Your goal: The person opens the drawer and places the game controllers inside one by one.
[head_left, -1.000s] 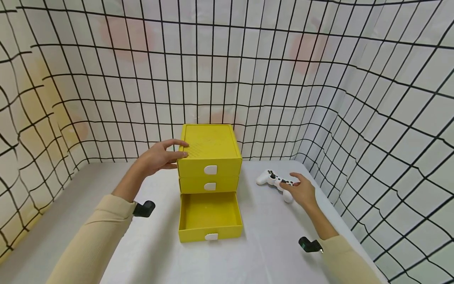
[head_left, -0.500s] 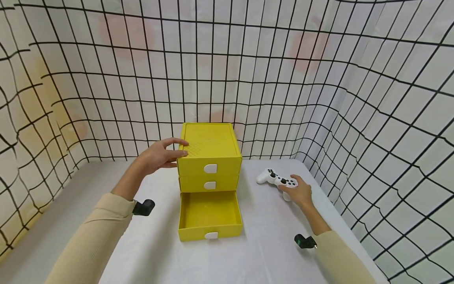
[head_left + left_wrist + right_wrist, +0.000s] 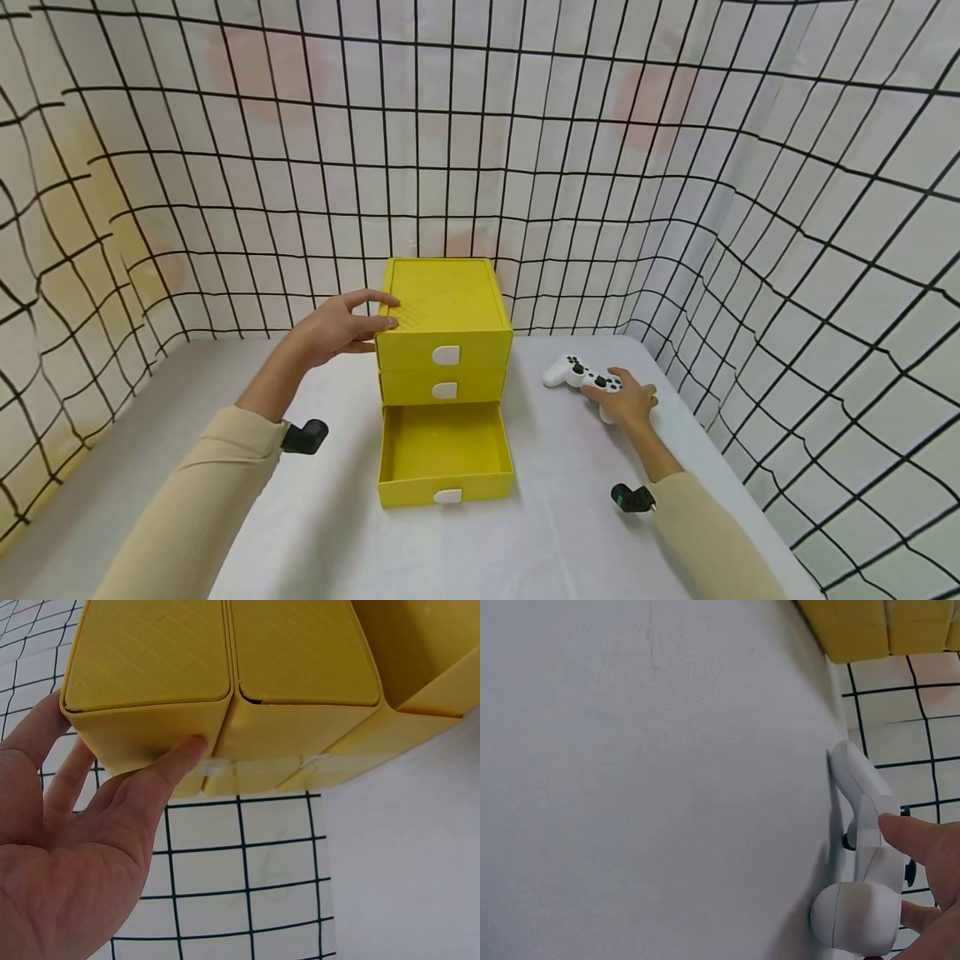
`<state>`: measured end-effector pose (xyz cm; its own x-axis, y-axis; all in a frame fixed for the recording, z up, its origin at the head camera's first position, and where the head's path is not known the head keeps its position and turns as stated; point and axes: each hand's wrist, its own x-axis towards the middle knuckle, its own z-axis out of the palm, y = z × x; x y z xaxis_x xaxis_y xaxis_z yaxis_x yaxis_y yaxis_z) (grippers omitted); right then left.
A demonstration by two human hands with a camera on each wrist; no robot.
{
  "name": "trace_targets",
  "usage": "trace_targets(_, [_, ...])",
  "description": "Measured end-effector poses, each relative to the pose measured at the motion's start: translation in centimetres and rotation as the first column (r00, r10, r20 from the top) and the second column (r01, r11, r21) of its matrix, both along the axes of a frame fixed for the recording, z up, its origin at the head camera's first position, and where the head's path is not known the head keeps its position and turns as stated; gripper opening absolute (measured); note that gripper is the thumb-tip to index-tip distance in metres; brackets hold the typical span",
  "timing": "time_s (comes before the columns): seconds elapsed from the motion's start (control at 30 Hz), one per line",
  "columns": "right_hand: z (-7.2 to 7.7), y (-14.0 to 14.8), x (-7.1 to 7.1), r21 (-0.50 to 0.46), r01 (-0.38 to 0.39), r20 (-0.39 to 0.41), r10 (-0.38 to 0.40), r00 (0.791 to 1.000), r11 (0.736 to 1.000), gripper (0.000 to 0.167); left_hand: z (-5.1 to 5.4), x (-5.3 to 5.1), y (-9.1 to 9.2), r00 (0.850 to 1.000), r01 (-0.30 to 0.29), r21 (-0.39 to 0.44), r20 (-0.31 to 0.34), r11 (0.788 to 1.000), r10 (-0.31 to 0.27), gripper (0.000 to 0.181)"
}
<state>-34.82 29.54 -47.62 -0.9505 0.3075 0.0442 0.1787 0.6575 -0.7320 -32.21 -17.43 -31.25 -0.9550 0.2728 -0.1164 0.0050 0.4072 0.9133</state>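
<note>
A yellow drawer cabinet (image 3: 442,354) stands mid-table with its bottom drawer (image 3: 446,454) pulled out and bare inside; the two drawers above are closed. My left hand (image 3: 337,332) rests on the cabinet's upper left edge, some fingertips on its top. In the left wrist view, one fairly straight finger lies along the cabinet's side (image 3: 142,742). Right of the cabinet, a white game controller (image 3: 577,375) lies on the table. My right hand (image 3: 628,403) grips its near right end, thumb on the near side; in the right wrist view other fingers lie partly behind the controller (image 3: 862,862).
A white cloth covers the table (image 3: 555,533). Black wire grid panels (image 3: 450,142) enclose the back and both sides, the right one close beyond the controller. The drawer's white handle (image 3: 447,497) juts toward me.
My right hand has moved slightly left and closed its fingers on the controller's near end. The controller stays about where it was. My left hand keeps its place on the cabinet.
</note>
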Motion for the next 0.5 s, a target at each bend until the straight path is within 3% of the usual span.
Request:
trace_targets(0.23, [-0.71, -0.26, -0.35, 0.018, 0.047, -0.002, -0.047, 0.999, 0.999, 0.074, 0.02, 0.09, -0.01, 1.0, 0.002, 0.01, 0.011, 1.0, -0.002, 0.053])
trace_targets(0.5, [-0.79, -0.47, -0.57, 0.015, 0.081, -0.057, -0.08, 0.995, 0.997, 0.067, 0.18, 0.09, 0.01, 1.0, 0.004, 0.021, 0.013, 1.0, -0.004, 0.053])
